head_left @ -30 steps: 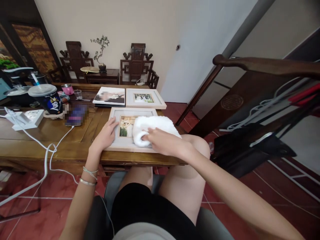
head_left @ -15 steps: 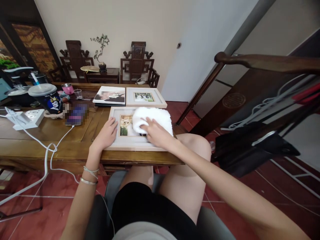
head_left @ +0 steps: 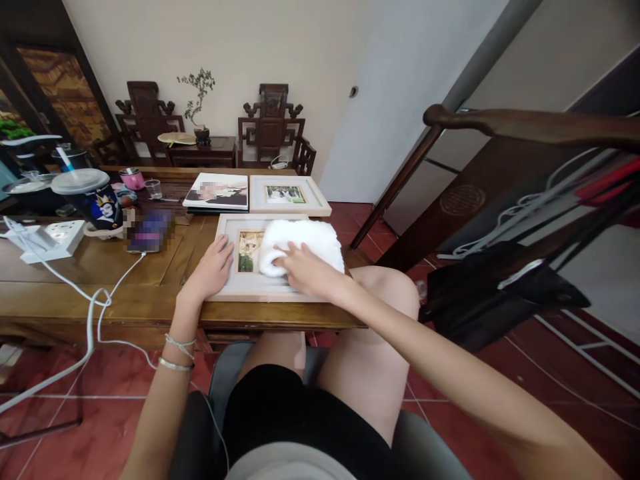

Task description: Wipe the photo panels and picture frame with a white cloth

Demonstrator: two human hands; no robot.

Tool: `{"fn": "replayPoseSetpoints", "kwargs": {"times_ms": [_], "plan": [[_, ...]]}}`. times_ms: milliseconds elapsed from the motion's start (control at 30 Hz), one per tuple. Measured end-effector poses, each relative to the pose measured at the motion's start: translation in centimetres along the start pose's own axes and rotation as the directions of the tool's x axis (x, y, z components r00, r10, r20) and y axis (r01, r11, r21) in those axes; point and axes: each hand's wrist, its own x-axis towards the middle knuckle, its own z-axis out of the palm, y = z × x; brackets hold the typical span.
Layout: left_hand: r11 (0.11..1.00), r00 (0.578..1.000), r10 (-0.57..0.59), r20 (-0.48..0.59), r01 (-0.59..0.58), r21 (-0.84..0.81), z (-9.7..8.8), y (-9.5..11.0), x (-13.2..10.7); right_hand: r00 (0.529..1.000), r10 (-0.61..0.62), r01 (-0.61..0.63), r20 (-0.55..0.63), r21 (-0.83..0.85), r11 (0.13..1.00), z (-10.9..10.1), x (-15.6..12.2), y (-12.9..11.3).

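Observation:
A pale wooden picture frame (head_left: 226,288) with a photo lies flat at the near edge of the wooden table (head_left: 100,287). My left hand (head_left: 213,267) rests flat on the frame's left border, fingers stretched out. My right hand (head_left: 305,270) presses a fluffy white cloth (head_left: 305,239) onto the frame's glass, fingers curled into the cloth's near-left part. The cloth covers the right half of the frame.
Behind lie a second framed photo (head_left: 289,195) and an unframed print (head_left: 216,191). To the left stand a lidded cup with straw (head_left: 90,197), a white power strip (head_left: 47,239) with cables, a phone (head_left: 147,231). A dark stair rail (head_left: 525,127) rises at right.
My right hand has slid the cloth over the glass, up from the near edge and then leftward. My left hand has stayed on the frame.

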Motion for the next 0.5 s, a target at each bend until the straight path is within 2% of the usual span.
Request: {"fn": "replayPoseSetpoints", "kwargs": {"times_ms": [133,233,367,500], "plan": [[1.000,1.000,0.013,-0.014,-0.013,0.000,0.1,-0.1,-0.1,0.986,-0.090,0.073,0.140,0.121,0.990,-3.0,-4.5,-2.2],[1.000,1.000,0.018,0.006,-0.018,0.012,0.0,-0.1,-0.1,0.981,-0.133,0.107,0.143,0.176,0.979,-3.9,-5.8,-3.3],[0.999,0.999,0.036,0.006,-0.036,0.004,0.0,-0.3,0.0,0.991,-0.133,0.132,-0.005,0.178,0.975,-1.7,-4.1,-3.3],[0.999,0.999,0.042,-0.014,-0.043,-0.013,0.2,-0.4,0.0,0.992,-0.060,0.076,-0.112,0.148,0.986,1.0,-0.2,-0.9]]}}
